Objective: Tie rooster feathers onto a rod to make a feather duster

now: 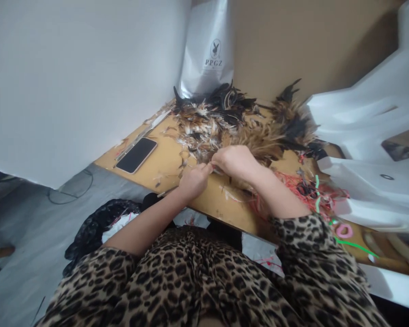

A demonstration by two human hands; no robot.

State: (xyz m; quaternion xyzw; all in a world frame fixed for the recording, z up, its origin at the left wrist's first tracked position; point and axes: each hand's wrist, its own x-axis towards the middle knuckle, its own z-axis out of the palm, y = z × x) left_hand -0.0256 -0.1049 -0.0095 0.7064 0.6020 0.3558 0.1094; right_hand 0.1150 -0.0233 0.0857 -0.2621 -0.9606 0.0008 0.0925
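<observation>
My left hand (pixel 195 181) and my right hand (pixel 236 162) meet above the front part of a wooden table (pixel 170 170). Both are closed in a pinch, fingertips touching or nearly so; whatever small thing is between them is hidden. Just beyond the hands lies a heap of loose feathers: white and brown ones (pixel 197 129) to the left, tan ones (pixel 259 135) in the middle, black ones (pixel 230 104) behind. By my right forearm spreads a tangle of red strings (pixel 295 185).
A dark-screened phone (pixel 137 155) lies at the left. Behind the feathers stands a silver-white bag (pixel 207 72). A large white machine-like body (pixel 368 113) fills the right, near a pink ring (pixel 344 230) and a green strip (pixel 356 246). A black plastic bag (pixel 88 231) sits on the floor.
</observation>
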